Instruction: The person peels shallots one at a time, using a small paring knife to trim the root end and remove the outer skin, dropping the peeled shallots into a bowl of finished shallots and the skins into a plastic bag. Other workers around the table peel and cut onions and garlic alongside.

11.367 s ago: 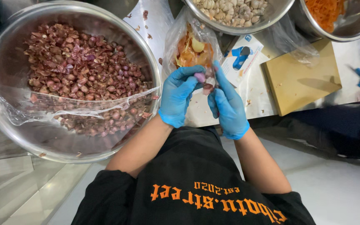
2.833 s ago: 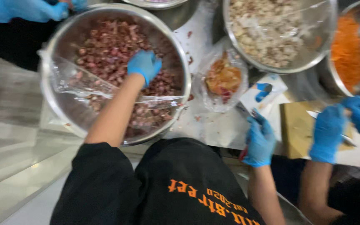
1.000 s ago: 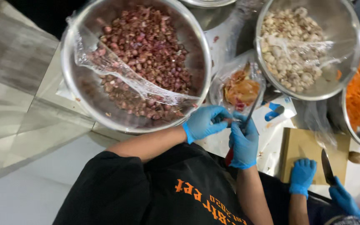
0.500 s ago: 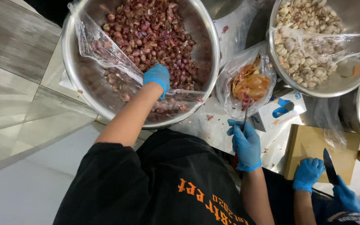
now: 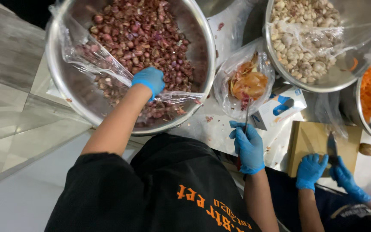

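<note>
A: Shallots (image 5: 142, 38) fill the big steel bowl (image 5: 65, 86) on the counter (image 5: 220, 129); left hand (image 5: 150, 80) is curled down among them.

B: And the right hand (image 5: 248, 146)?

A: Wrapped around a knife (image 5: 246, 118), tip toward the peel bag (image 5: 247, 83), likely for scraps.

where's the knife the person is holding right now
The knife is in the right hand, right of the big bowl of shallots, its blade tip reaching the clear bag of peels.
</note>
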